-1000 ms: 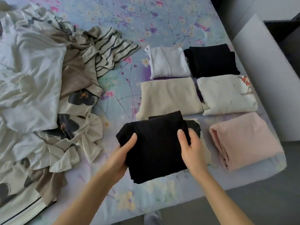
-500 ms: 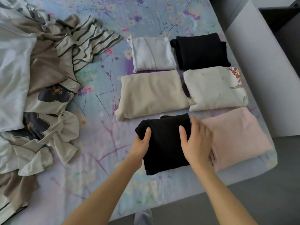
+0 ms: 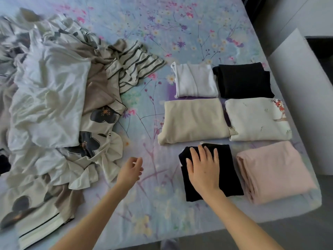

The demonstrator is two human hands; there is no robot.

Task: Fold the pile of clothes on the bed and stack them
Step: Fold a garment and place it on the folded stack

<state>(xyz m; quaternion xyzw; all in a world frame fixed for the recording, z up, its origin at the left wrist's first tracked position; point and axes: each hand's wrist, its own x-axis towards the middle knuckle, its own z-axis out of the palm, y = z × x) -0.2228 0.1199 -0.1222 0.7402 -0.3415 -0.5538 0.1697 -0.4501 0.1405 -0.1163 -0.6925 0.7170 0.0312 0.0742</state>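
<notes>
A folded black garment (image 3: 228, 170) lies near the bed's front edge, left of a folded pink one (image 3: 273, 170). My right hand (image 3: 203, 168) rests flat on the black garment with fingers spread. My left hand (image 3: 130, 171) hovers empty over the sheet, fingers loosely curled, between the black garment and the unfolded pile (image 3: 54, 109). Behind lie a folded beige piece (image 3: 193, 120), a cream printed one (image 3: 257, 120), a white one (image 3: 196, 81) and another black one (image 3: 243, 80).
The floral bedsheet (image 3: 162, 33) covers the bed. A grey padded panel (image 3: 304, 98) stands beside the bed's right edge, and grey floor (image 3: 270, 235) runs along the front edge. The unfolded pile fills the left half.
The black garment was carried right and set down left of the pink one. My left hand let go and moved left; my right hand now lies flat on top.
</notes>
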